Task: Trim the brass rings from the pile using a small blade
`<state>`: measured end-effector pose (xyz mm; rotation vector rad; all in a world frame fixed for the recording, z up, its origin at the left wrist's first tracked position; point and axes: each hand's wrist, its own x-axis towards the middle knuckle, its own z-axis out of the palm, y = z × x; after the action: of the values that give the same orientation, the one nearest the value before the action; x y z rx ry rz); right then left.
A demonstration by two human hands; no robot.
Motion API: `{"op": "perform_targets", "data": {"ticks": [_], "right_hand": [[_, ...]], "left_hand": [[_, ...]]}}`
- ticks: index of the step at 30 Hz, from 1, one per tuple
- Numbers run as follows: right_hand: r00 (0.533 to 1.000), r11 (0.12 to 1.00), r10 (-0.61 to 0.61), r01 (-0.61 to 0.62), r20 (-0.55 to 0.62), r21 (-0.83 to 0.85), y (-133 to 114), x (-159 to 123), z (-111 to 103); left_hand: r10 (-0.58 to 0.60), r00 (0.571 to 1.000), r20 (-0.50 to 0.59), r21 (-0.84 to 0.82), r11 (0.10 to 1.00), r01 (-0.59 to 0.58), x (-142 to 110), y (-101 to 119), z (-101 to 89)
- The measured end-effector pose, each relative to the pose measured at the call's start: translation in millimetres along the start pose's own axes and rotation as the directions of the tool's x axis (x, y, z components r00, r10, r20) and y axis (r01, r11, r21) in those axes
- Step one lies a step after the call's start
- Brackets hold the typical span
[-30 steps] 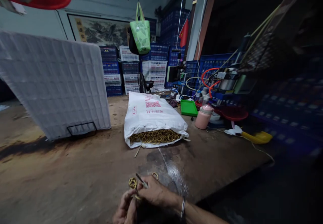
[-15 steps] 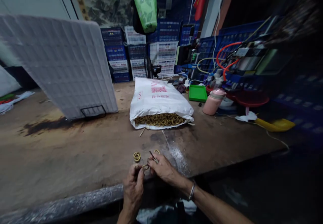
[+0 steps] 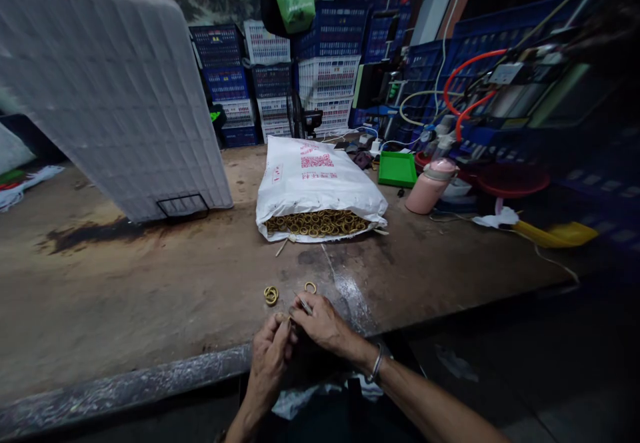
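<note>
Pinches a small gold-coloured ring, mostly hidden, between the fingertips of the left hand; grips a slim grey metal tool in the right hand, just beside the left. Has a small cluster of round gold-coloured rings and a lone gold-coloured ring ahead on the brown stained desk. Faces a white red-printed sack, open toward the hands, with many similar rings in the mouth.

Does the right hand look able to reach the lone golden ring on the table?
Probably yes: the lone golden ring lies uncovered beyond the right hand, though that hand grips a slim grey tool.
</note>
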<state>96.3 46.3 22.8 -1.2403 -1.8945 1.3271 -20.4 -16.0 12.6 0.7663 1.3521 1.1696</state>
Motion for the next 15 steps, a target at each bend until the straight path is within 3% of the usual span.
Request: {"op": "perform_targets", "data": {"ticks": [7,10,15], "right_hand": [[0.999,0.999,0.033,-0.033,0.017,0.039,1.6,4.5,0.8],[1.000,0.991,-0.017,0.018,0.008,-0.129,-1.7,2.5,-1.0],[0.990,0.899,-0.069,0.114,0.120,-0.422,-3.9,-4.4,-1.8]], "left_hand": [[-0.051,0.998,0.049,-0.196,0.979,0.059,3.9,-5.9,-2.0],[-0.048,0.999,0.021,-0.227,0.973,0.051,4.7,-5.5,-2.1],[-0.004,1.000,-0.009,-0.278,0.961,0.001,8.7,-6.7,-2.9]]}}
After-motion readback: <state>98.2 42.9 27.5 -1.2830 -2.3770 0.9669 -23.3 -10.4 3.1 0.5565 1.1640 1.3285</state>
